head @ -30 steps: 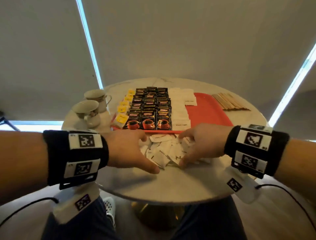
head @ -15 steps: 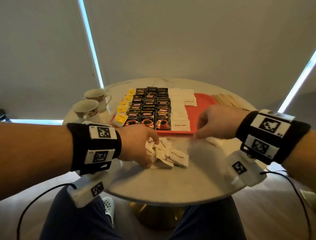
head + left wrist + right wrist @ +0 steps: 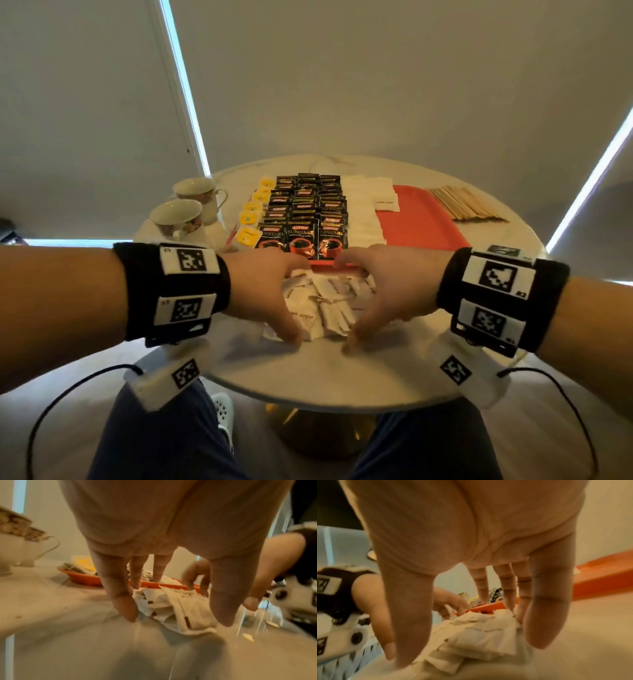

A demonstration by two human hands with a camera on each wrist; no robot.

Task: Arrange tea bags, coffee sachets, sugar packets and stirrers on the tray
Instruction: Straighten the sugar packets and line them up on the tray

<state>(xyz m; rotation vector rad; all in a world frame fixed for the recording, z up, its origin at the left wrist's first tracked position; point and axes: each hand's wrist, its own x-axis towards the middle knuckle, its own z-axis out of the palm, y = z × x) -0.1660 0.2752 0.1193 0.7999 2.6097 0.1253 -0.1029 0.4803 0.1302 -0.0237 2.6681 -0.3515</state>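
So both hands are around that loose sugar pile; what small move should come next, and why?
Probably press the left hand and right hand inward to square the sugar packets into a stack. They lie jumbled on the table, just short of the tray, and straight fingers flank them without gripping any.

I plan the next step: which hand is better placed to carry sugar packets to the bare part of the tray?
Probably the right hand: the tray's bare area lies on its side.
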